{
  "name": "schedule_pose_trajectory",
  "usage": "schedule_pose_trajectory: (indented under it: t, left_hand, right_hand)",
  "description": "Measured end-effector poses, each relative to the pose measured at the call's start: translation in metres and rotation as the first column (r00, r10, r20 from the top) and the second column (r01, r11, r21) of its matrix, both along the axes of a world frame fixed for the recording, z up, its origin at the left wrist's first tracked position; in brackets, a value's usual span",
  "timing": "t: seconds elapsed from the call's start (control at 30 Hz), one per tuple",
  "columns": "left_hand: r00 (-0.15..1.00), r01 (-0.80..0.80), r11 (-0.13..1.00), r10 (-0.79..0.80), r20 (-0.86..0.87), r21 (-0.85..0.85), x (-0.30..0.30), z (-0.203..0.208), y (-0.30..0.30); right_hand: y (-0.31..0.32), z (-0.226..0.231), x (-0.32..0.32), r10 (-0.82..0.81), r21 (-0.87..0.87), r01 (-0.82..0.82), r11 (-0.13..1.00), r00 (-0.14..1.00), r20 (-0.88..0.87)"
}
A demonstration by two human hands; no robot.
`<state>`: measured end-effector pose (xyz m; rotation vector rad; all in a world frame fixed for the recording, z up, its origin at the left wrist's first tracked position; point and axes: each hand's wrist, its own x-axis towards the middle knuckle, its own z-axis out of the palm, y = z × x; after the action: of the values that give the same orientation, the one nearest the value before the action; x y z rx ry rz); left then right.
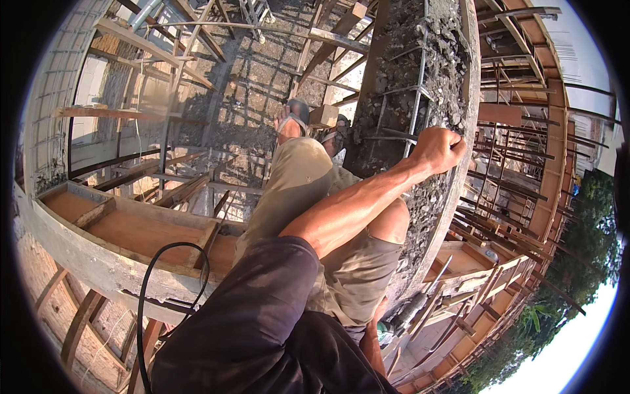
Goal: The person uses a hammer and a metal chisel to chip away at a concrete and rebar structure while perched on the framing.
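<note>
Left fist (436, 150) poised at a rough concrete beam (453, 72)

The left arm reached across the wearer's knees, and its fist lay over the beam's right side, by the pale edge. The fingers were curled tightly into the palm; whether anything was enclosed could not be told, nor whether the fist touched the concrete. The beam ran lengthwise just right of the legs, its top broken and full of loose-looking rubble, with steel rebar (418, 98) lying along it to the left of the fist.

The right hand (379, 311) was low beside the shorts (354, 276), mostly hidden, so its grip could not be told. Just beside it was a green-and-grey object (387, 328), partly covered and too unclear to identify.

A sandalled foot (292, 121) stood beyond the knees, near a wooden block (325, 117). A black cable (142, 315) looped at lower left, before an open timber trough (141, 226). Trees (571, 230) showed at far right.
</note>
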<state>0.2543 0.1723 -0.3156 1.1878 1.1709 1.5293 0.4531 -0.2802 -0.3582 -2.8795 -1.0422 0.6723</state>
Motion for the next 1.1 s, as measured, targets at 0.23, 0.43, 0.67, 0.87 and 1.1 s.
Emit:
schedule_pose_trajectory:
  t: [0.23, 0.43, 0.67, 0.87, 1.1]
  left_hand:
    - [0.958, 0.225, 0.974, -0.227, -0.177, -0.030, -0.035, -0.003, -0.030]
    - [0.949, -0.171, 0.978, 0.131, -0.286, -0.120, -0.119, -0.018, -0.042]
    - [0.893, -0.426, 0.870, 0.362, -0.265, -0.247, -0.169, -0.047, -0.021]
    - [0.913, -0.398, 0.840, 0.322, -0.251, -0.369, -0.180, -0.045, -0.025]
    - [0.905, -0.417, 0.841, 0.352, -0.237, -0.345, -0.197, -0.061, -0.024]
  right_hand:
    - [0.049, 0.045, -0.033, 0.042, 0.049, -0.041, 0.998, 0.999, -0.007]
    - [0.106, 0.111, -0.039, 0.211, 0.147, -0.215, 0.965, 0.976, 0.043]
    - [0.226, 0.185, -0.072, 0.804, 0.238, -0.810, 0.535, 0.575, 0.148]
    - [0.397, 0.173, -0.047, 0.883, -0.172, -0.932, 0.318, 0.225, 0.412]
    - [0.383, 0.209, -0.117, 0.839, 0.208, -0.887, 0.413, 0.459, 0.292]
